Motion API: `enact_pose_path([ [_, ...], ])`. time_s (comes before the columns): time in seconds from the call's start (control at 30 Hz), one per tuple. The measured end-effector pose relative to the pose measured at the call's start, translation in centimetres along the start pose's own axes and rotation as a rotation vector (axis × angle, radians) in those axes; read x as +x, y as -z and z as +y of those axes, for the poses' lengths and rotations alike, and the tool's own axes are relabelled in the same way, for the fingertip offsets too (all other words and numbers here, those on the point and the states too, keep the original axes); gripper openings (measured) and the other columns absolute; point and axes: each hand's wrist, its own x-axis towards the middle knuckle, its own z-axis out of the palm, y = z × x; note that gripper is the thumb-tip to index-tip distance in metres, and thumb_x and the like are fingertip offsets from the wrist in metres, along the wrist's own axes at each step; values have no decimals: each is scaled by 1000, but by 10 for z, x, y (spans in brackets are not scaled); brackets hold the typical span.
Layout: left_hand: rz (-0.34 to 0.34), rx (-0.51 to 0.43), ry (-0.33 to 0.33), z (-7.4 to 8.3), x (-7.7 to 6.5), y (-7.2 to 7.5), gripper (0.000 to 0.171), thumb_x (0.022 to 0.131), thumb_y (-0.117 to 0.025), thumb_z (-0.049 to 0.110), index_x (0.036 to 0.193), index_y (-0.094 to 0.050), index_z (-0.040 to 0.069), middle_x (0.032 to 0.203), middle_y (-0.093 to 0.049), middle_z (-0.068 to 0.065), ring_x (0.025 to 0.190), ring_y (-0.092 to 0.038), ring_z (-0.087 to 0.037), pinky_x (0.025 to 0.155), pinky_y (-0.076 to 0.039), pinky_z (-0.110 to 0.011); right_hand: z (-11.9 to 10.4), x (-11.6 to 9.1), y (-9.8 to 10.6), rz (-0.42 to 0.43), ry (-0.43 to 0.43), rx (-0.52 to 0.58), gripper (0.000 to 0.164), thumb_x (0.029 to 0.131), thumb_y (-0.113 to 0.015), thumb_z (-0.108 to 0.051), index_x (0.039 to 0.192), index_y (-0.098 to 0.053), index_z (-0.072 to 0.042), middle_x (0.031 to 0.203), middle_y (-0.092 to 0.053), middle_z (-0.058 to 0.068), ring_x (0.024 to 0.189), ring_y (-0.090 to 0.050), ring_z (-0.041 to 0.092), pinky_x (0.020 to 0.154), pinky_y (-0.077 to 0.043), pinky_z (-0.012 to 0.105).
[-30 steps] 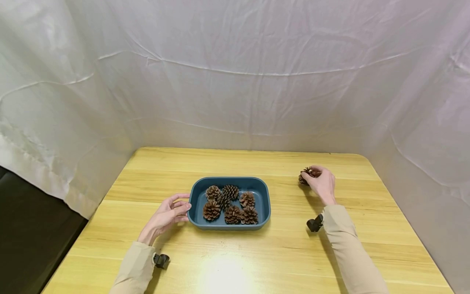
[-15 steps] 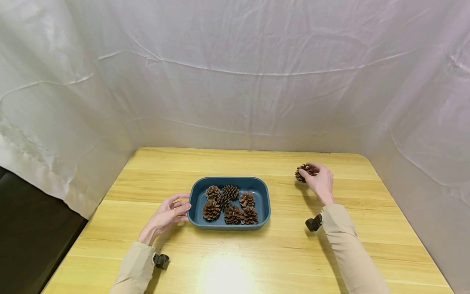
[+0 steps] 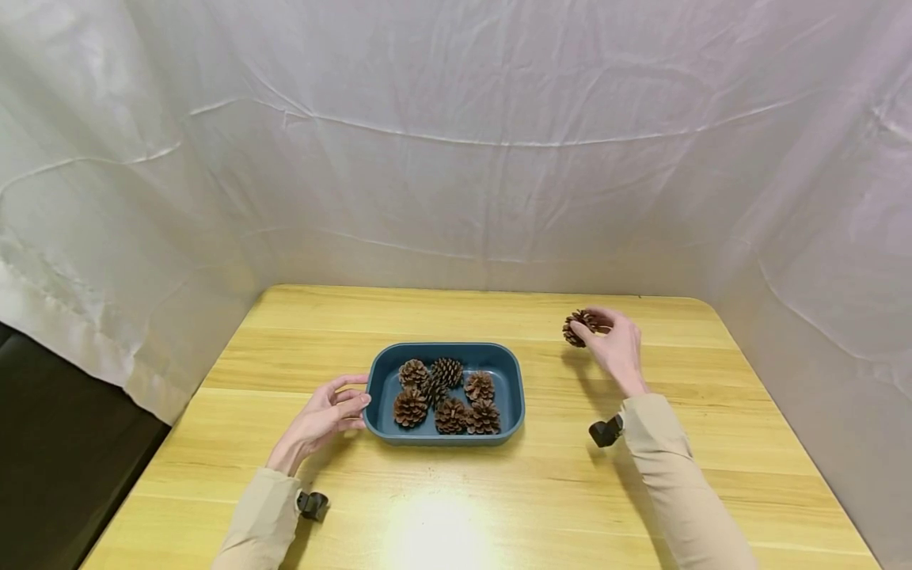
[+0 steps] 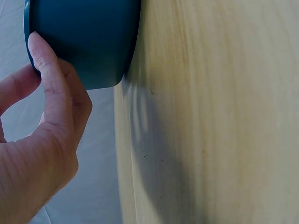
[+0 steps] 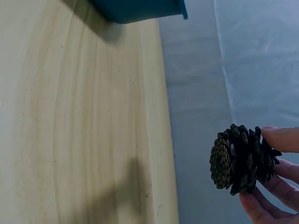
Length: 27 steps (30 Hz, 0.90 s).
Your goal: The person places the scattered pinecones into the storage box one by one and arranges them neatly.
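A dark blue rectangular tray (image 3: 510, 412) with rounded corners sits mid-table, holding several brown pine cones (image 3: 451, 416). At its left end my left hand (image 3: 324, 416) grips the rim, thumb on top and fingers against the outer wall; the left wrist view shows the thumb (image 4: 46, 60) at the tray's edge (image 4: 93, 42). Off to the right, my right hand (image 3: 617, 348) pinches one pine cone (image 3: 578, 328) between thumb and fingers. In the right wrist view that pine cone (image 5: 240, 158) is held above the table, its scaly base turned away from the palm.
The light wooden table (image 3: 442, 483) is bounded by white cloth curtains (image 3: 484, 182) at the back and sides. A dark surface (image 3: 64, 443) lies beyond the left edge. Each wrist wears a black camera (image 3: 607, 431). A bright glare spot falls near the front.
My right hand has lifted its pine cone and shifted slightly left and away from me. The left hand and the tray have stayed in place.
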Motion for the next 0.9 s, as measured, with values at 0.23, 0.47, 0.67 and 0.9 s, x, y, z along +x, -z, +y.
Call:
enact_pose_path([
  [0.23,4,4,4,0,0,0,57,102,-56,5,148,-27,-12,99,-63,0,76,-63,-6,72,-62,-23,-10,-1,0,9,61,39,40,88,-78,-21,121,-69,0,114,-72,24,103,-70,40,92,-54,53],
  [0.47,6,1,5,0,0,0,57,101,-56,5,147,-28,-12,99,-63,0,76,-63,-7,71,-62,-24,-23,-5,0,14,112,35,39,87,-80,-21,119,-70,0,114,-73,22,102,-71,37,86,-56,38],
  [0.67,6,2,3,1,0,0,57,101,-57,5,147,-28,-12,99,-63,0,76,-63,-7,72,-62,-24,-32,-8,-3,1,122,39,39,85,-82,-19,118,-71,-1,114,-73,20,101,-72,36,81,-47,16],
  [0.9,6,-4,3,1,0,0,57,101,-57,4,148,-28,-12,98,-63,0,75,-63,-7,71,-62,-24,-39,-13,-7,7,181,62,36,83,-83,-17,114,-73,-2,110,-74,19,98,-73,34,81,-56,25],
])
